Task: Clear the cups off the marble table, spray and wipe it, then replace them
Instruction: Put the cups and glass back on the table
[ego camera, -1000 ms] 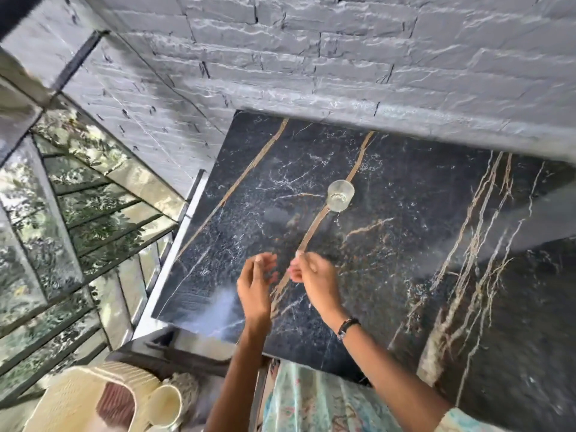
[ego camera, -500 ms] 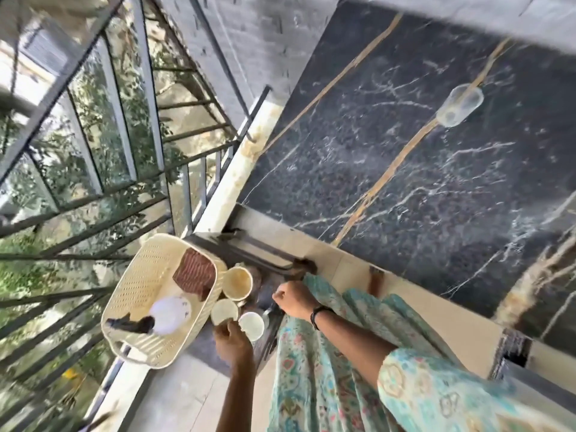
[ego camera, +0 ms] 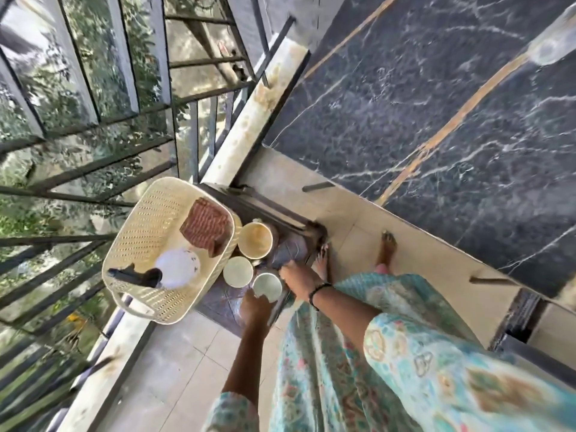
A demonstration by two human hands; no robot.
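Observation:
A clear glass [ego camera: 554,46] stands, blurred, on the black marble table [ego camera: 420,98] at the top right. Down on a low dark stool [ego camera: 290,247] sit a large cream mug [ego camera: 255,240], a small pale cup [ego camera: 237,271] and a small white cup [ego camera: 267,286]. My left hand [ego camera: 255,307] grips the near rim of the small white cup. My right hand [ego camera: 297,275] hangs just right of that cup with its fingers curled; whether it touches the cup is not clear.
A cream woven basket [ego camera: 146,235] left of the cups holds a white spray bottle [ego camera: 177,269] and a brown cloth [ego camera: 205,227]. Metal railing bars [ego camera: 124,169] run along the left. My bare feet [ego camera: 386,247] stand on beige floor tiles beside the stool.
The view has swung from the tabletop down to the stool. Both hands dropped from over the table to the cups; my left hand took hold of the small white cup.

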